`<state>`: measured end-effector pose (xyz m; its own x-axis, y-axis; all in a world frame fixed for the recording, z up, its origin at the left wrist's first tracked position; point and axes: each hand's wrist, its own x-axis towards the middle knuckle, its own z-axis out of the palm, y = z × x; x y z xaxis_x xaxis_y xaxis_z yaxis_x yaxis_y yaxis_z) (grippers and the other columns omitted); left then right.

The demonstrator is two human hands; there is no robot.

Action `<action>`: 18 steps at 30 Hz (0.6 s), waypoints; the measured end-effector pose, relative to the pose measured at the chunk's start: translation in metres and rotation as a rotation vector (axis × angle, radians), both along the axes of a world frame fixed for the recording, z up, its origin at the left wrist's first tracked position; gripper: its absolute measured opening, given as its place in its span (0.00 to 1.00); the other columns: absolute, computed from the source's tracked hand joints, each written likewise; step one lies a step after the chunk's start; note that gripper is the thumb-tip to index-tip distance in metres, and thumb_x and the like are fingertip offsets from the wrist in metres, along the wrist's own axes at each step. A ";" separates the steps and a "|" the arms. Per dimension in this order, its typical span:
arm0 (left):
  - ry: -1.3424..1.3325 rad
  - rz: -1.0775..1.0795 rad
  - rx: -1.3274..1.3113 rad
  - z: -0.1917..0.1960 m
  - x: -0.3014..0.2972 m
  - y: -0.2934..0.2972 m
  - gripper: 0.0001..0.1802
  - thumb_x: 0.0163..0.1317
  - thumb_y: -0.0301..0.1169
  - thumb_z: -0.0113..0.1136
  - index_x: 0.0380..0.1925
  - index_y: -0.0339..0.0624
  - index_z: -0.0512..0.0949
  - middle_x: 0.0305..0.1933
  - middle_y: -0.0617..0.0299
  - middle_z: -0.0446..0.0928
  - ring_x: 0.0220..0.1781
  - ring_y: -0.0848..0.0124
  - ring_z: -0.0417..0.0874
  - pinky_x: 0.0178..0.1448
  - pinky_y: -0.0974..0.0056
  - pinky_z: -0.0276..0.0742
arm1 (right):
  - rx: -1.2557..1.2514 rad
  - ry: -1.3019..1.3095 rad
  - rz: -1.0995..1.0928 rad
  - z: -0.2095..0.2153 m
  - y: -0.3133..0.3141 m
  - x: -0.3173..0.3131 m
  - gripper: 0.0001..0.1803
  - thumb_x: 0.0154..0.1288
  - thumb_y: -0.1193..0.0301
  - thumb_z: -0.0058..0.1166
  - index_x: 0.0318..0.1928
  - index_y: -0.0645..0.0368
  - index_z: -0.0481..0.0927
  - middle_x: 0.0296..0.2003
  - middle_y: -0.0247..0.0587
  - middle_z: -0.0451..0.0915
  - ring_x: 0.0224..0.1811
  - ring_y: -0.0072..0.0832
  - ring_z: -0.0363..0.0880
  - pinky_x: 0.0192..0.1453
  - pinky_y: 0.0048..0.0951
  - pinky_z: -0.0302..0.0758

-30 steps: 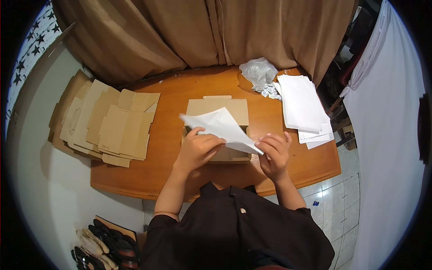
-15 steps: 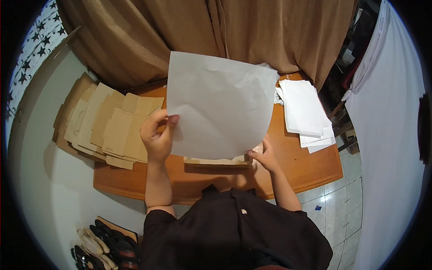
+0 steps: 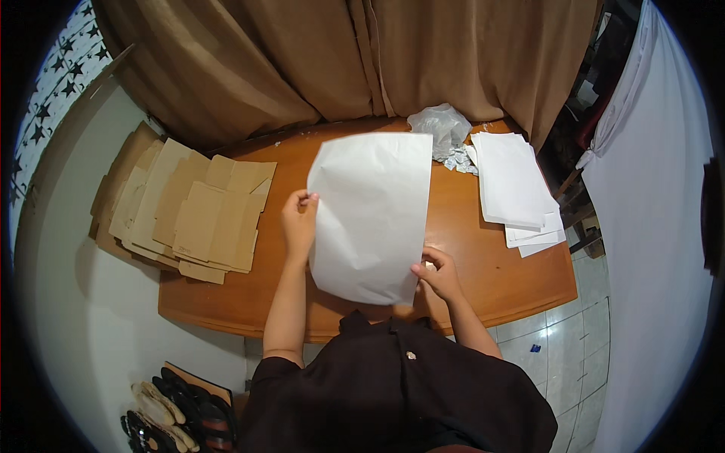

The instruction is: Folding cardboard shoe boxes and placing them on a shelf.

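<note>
Lengthwise away, white paper sheet (image 3: 371, 215), seemingly upright.

The large white paper sheet (image 3: 372, 215) looks matt and faintly creased. The orange-brown wooden tabletop (image 3: 491, 268) has a smooth, slightly glossy finish. At far left, the flattened tan cardboard pieces (image 3: 189, 211) are dull and rough. The stack of white paper sheets (image 3: 513, 181) on the right is matt; the crumpled clear plastic bag (image 3: 439, 124) shines; the brown cloth curtain (image 3: 340, 60) hangs in soft folds.

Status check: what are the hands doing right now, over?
Left hand grips white sheet at its left edge. Right hand pinches its lower right corner. Sheet held spread above the table, hiding whatever lies under it.
</note>
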<state>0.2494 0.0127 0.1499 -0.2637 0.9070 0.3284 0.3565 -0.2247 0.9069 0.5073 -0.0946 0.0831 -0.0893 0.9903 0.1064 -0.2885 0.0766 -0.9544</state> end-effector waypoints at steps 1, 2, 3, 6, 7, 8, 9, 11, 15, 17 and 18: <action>0.000 -0.003 -0.022 -0.014 0.001 0.004 0.12 0.61 0.33 0.57 0.36 0.32 0.76 0.28 0.63 0.76 0.31 0.77 0.73 0.37 0.72 0.69 | 0.096 -0.298 -0.114 -0.010 0.004 0.001 0.14 0.57 0.63 0.60 0.38 0.60 0.80 0.36 0.36 0.81 0.37 0.27 0.77 0.48 0.27 0.67; 0.000 -0.001 -0.021 -0.026 0.001 0.006 0.12 0.61 0.33 0.57 0.36 0.32 0.76 0.28 0.63 0.76 0.31 0.77 0.73 0.37 0.72 0.69 | 0.193 -0.595 -0.228 -0.018 0.005 0.002 0.11 0.55 0.63 0.60 0.33 0.57 0.82 0.36 0.35 0.80 0.38 0.30 0.76 0.53 0.32 0.64; 0.003 -0.009 -0.068 -0.038 0.001 0.010 0.12 0.61 0.33 0.58 0.36 0.33 0.76 0.28 0.64 0.76 0.31 0.77 0.73 0.37 0.71 0.69 | 0.093 -0.670 -0.340 -0.019 0.002 -0.004 0.09 0.53 0.62 0.61 0.25 0.54 0.82 0.36 0.34 0.78 0.47 0.33 0.71 0.62 0.46 0.50; -0.003 -0.021 -0.142 -0.075 -0.003 0.021 0.13 0.61 0.34 0.58 0.36 0.33 0.76 0.29 0.61 0.77 0.31 0.74 0.75 0.36 0.69 0.71 | 0.049 -0.843 -0.452 -0.031 -0.003 -0.011 0.10 0.53 0.60 0.61 0.25 0.53 0.82 0.38 0.33 0.75 0.55 0.32 0.64 0.63 0.55 0.39; 0.065 -0.011 -0.134 -0.086 -0.005 0.024 0.12 0.60 0.33 0.58 0.35 0.33 0.76 0.28 0.62 0.77 0.30 0.75 0.75 0.35 0.70 0.71 | 0.046 -0.843 -0.447 -0.035 -0.002 -0.012 0.10 0.53 0.60 0.61 0.25 0.53 0.82 0.38 0.33 0.75 0.55 0.32 0.64 0.63 0.55 0.39; 0.134 -0.001 -0.127 -0.097 -0.009 0.026 0.12 0.60 0.33 0.58 0.34 0.33 0.76 0.27 0.62 0.77 0.29 0.76 0.75 0.34 0.71 0.71 | 0.046 -0.906 -0.484 -0.039 -0.002 -0.014 0.10 0.52 0.60 0.61 0.25 0.52 0.81 0.40 0.32 0.74 0.56 0.34 0.62 0.62 0.57 0.40; 0.169 -0.005 -0.105 -0.097 -0.005 0.026 0.13 0.59 0.34 0.59 0.34 0.33 0.77 0.24 0.59 0.77 0.27 0.72 0.76 0.33 0.69 0.71 | 0.043 -0.969 -0.530 -0.043 -0.003 -0.013 0.09 0.52 0.60 0.60 0.24 0.51 0.81 0.41 0.32 0.73 0.57 0.35 0.60 0.61 0.58 0.40; 0.248 -0.010 -0.204 -0.097 -0.001 0.025 0.13 0.58 0.35 0.60 0.35 0.35 0.77 0.30 0.56 0.78 0.32 0.69 0.77 0.38 0.65 0.72 | 0.024 -0.996 -0.572 -0.051 -0.001 -0.012 0.09 0.52 0.60 0.60 0.24 0.51 0.81 0.41 0.32 0.73 0.57 0.35 0.60 0.62 0.59 0.40; 0.726 0.090 -0.206 -0.091 0.004 0.019 0.17 0.57 0.39 0.59 0.43 0.43 0.77 0.54 0.52 0.71 0.55 0.57 0.72 0.54 0.52 0.67 | -0.004 -1.073 -0.613 -0.054 0.006 -0.009 0.08 0.51 0.61 0.60 0.22 0.51 0.81 0.42 0.32 0.73 0.57 0.35 0.60 0.61 0.61 0.40; 0.779 0.100 -0.043 -0.086 0.012 0.016 0.19 0.57 0.39 0.59 0.47 0.46 0.75 0.59 0.52 0.67 0.59 0.57 0.67 0.57 0.49 0.63 | -0.015 -1.073 -0.600 -0.060 0.008 -0.006 0.08 0.50 0.62 0.61 0.23 0.51 0.80 0.43 0.32 0.73 0.57 0.35 0.60 0.61 0.61 0.40; 0.827 0.116 0.125 -0.083 0.015 0.014 0.21 0.57 0.38 0.58 0.52 0.49 0.73 0.63 0.53 0.62 0.63 0.57 0.63 0.60 0.47 0.59 | -0.019 -1.072 -0.586 -0.060 0.009 -0.007 0.08 0.49 0.62 0.61 0.24 0.51 0.80 0.44 0.32 0.73 0.57 0.35 0.60 0.60 0.61 0.40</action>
<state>0.2641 0.0262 0.0671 0.0166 0.8331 0.5529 0.9215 -0.2273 0.3148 0.5005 -0.0853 0.0231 0.3370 0.9108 0.2384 0.7186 -0.0852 -0.6902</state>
